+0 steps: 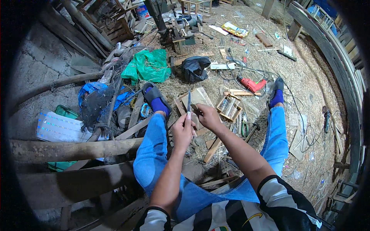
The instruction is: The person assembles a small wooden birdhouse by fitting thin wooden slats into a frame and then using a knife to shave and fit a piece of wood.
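Observation:
My left hand (182, 130) is closed, its thumb lying along the base of a knife (189, 101). The narrow grey blade points away from me; the handle is hidden in the hand. Close beside it on the right, my right hand (208, 116) is closed too, with fingers curled in toward the left hand. Whatever it grips is hidden behind the fingers. Beyond and below both hands lies a pale wooden board (200, 98). To the right of my right hand sits a small wooden frame with thin slats (229, 107).
A red power drill (251, 83) with a dark cable lies by my right foot. Ahead are a black plastic bag (194, 68) and a green plastic bag (148, 65). Pliers (244, 125) and a hammer (253, 131) lie between my legs. A bamboo pole (77, 150) runs along my left.

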Motion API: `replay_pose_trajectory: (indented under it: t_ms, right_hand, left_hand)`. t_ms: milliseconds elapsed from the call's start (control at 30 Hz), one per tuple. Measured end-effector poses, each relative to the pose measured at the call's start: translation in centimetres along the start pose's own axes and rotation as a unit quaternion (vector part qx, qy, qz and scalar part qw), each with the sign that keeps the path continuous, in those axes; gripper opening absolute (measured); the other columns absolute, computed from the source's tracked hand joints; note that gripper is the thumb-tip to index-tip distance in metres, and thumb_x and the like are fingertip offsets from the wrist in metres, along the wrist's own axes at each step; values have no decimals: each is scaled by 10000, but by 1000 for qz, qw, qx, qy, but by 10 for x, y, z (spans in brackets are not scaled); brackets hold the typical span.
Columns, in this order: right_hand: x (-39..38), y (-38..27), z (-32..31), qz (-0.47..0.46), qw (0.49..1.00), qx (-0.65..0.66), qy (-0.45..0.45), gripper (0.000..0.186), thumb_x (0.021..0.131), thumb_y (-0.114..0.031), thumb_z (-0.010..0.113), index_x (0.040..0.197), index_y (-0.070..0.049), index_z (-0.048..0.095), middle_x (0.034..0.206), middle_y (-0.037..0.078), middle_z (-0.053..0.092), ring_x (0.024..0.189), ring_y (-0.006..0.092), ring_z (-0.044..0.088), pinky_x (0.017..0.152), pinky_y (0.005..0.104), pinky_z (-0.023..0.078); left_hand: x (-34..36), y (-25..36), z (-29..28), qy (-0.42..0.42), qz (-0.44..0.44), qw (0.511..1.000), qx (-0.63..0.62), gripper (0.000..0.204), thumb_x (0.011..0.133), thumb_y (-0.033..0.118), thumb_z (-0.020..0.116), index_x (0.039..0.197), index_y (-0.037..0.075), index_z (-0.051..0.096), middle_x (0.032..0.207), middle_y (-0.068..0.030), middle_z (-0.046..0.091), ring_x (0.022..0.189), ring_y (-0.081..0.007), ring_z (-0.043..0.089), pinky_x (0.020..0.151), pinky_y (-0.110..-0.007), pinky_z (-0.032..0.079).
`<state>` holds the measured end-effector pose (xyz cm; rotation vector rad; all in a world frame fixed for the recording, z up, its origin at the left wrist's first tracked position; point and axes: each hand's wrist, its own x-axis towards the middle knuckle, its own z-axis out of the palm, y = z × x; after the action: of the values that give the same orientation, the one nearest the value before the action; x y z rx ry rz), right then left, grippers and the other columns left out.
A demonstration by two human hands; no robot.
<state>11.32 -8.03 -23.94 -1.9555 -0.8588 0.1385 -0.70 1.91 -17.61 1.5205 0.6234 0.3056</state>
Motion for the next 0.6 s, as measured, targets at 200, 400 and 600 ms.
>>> replay_pose_trajectory:
  t_ms: [200,400,600]
  right_hand:
    - [-1,3,-1,-6,1000,-15,5,259,780,-14,600,1029,-82,624,854,205,657,822,426,650,693,484,515]
    - [-2,-4,-8,-22,999,-32,18,198,834,-110,676,1022,-67,632,874,186,669,813,413,650,685,480,510]
    - [0,-9,-9,-31,997,-9,67,135,864,-130,701,921,-27,636,831,191,650,786,405,651,675,448,514]
  left_hand:
    - [0,1,0,11,31,996,86,264,1029,223,568,1117,12,700,664,-39,642,490,-88,589,450,-272,464]
    - [1,-2,-1,29,99,977,185,215,994,168,594,1067,7,716,667,-103,679,535,-172,652,519,-331,497]
    - [2,-6,0,34,129,972,194,239,1002,203,596,1047,9,727,654,-78,658,525,-140,616,489,-307,457]
